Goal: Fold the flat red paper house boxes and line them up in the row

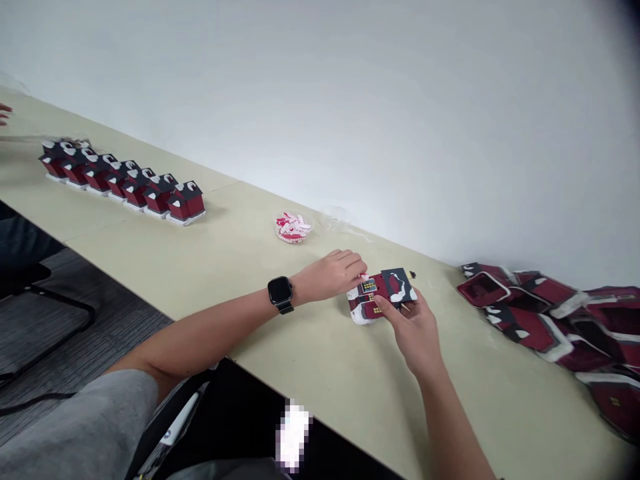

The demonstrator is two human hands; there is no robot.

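We held the small red paper house [379, 296] between both hands near the middle of the bench [300, 360], just short of the far edge by the wall. The house lay tilted on the bench surface, its dark snow-capped roof panel turned up and to the right.

The left hand [334, 273] reached in from the left, wrist low and a black watch [280, 293] on it, with the fingers curled over the house's far left corner and pinched on it. The right hand [415, 330] came up from the near side, palm partly up, with the thumb pressed on the red wall and the fingers under the roof. Both hands were closed on the house; neither was free.

In our judgement, the step in hand was folding or seating a panel. It called for a light pinch at the corners only, so that the card did not crease, and for keeping the base flat against the bench while the roof was closed. Whether any tab was already seated, we could not tell.

A row of finished houses [125, 183] stood far left, a heap of flat blanks [550, 313] lay at right, and a small dish of red-and-white pieces [293, 228] sat beyond the left hand.
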